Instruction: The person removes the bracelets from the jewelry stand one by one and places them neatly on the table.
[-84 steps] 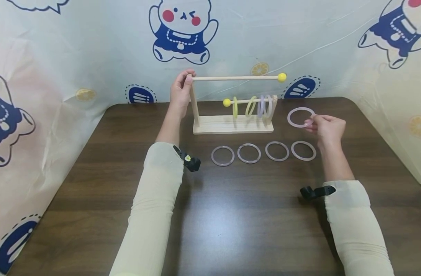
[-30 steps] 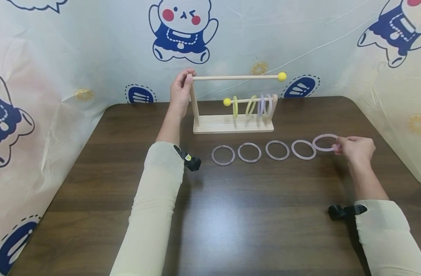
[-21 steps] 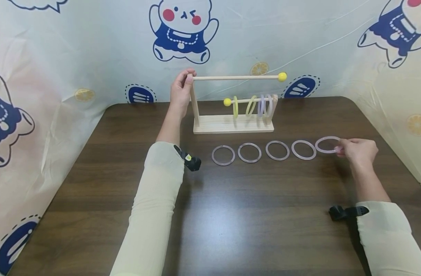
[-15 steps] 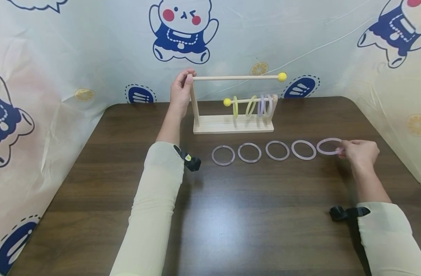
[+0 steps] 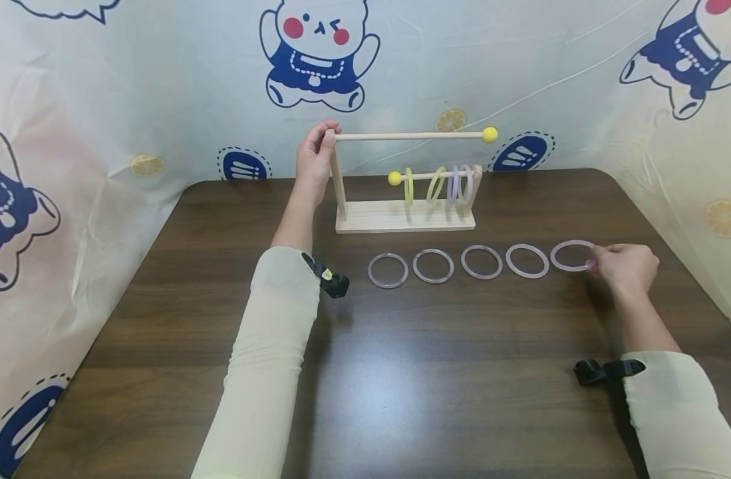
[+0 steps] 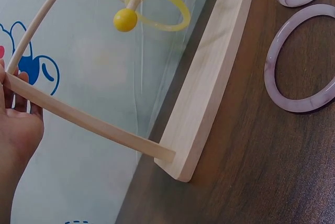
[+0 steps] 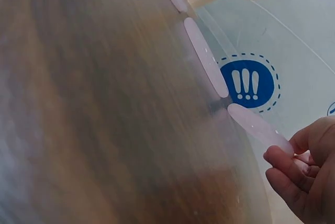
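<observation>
At the right end of a row, my right hand (image 5: 627, 267) pinches the edge of a pale purple bangle (image 5: 571, 269), which lies nearly flat at table level. In the right wrist view, thumb and fingers hold that bangle's near end, its far side tilted slightly. My left hand (image 5: 314, 161) grips the top of the left post of a wooden bangle stand (image 5: 404, 225), where the long upper bar (image 5: 410, 136) begins. On the shorter lower bar hang yellow bangles (image 5: 409, 189) and purple ones (image 5: 453, 184). Nothing hangs from the upper bar.
Several loose purple bangles, such as the leftmost one (image 5: 387, 286), lie in a row on the brown table (image 5: 365, 386) before the stand. Yellow balls (image 5: 489, 135) cap the bar ends. A patterned curtain (image 5: 179, 86) rises behind the table. Each wrist wears a black camera (image 5: 334, 285).
My right hand has carried its bangle from beside the stand rightward and nearer, then down to the row's right end, sliding slightly off its neighbour. My left hand has stayed on the post.
</observation>
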`<state>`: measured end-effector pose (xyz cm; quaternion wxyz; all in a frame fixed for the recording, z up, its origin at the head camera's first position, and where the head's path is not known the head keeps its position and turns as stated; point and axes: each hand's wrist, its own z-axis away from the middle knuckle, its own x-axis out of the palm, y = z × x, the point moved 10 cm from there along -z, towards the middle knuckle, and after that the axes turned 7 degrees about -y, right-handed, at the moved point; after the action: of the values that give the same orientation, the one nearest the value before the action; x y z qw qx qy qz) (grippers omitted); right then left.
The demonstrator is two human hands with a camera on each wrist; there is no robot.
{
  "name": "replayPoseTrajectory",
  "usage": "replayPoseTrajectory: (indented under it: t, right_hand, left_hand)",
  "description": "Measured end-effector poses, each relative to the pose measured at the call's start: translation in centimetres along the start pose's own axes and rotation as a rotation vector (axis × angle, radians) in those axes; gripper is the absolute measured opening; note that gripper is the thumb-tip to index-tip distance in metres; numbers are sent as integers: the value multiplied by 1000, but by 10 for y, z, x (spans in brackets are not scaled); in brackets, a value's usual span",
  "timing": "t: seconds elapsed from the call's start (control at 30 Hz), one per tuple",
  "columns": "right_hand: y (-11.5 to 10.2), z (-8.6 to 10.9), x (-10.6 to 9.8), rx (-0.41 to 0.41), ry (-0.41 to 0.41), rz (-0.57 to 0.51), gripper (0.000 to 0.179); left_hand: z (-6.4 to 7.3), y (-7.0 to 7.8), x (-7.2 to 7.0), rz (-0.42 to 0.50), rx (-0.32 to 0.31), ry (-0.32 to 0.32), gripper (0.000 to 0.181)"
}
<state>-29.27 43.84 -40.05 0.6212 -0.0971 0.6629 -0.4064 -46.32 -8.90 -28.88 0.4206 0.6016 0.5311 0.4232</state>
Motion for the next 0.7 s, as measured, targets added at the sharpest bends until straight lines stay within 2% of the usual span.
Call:
replayPoseTrajectory:
  t: [0.13, 0.3, 0.7]
  right_hand:
    - [-1, -1, -4, -20, 23, 95, 44]
    - [2, -3, -4, -3, -2, 175, 46]
    - [10, -10, -4, 47, -27, 275, 43]
  left_hand:
    - [0, 0, 0, 1, -1, 0, 24]
    - [1, 0, 0, -3, -4, -1, 25]
    - [0, -1, 0, -1, -8, -2, 26]
